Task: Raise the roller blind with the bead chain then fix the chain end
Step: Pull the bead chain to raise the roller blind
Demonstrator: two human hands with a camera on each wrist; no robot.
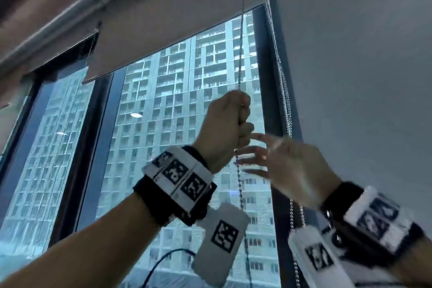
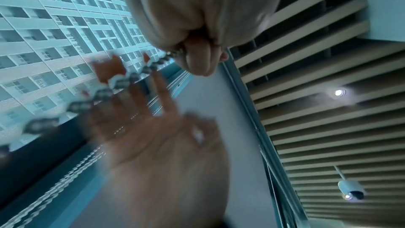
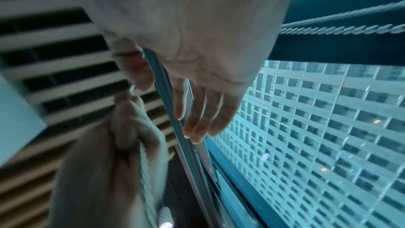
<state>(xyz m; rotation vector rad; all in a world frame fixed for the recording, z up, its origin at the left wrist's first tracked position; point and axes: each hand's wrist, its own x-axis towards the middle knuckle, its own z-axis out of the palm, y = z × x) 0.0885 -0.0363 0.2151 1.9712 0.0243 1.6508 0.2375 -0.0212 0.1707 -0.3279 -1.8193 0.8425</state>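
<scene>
Left hand: my left hand is raised in front of the window, fist curled round the bead chain; the left wrist view shows beads running out from between the curled fingers.
Right hand: my right hand is just beside and below the left, fingers spread and straight, holding nothing; it is blurred, and I cannot tell whether a fingertip touches the chain.
Bead chain: taut above my fist, running up towards the top of the roller blind; below the fist it hangs slack.
Second strands: more chain hangs along the dark frame to the right, apart from my hands.
Roller blind: its bottom edge sits high over the glass, most of the window uncovered.
Handling, as I judge it: the chain is light, limp and smooth, so an open palm would slip; a closed fist or a pinch between beads should hold.
Where to take hold: on the taut strand, close under my left fist.
Caution: a steady straight-down pull seems safest, since a sideways jerk could strain the chain.
</scene>
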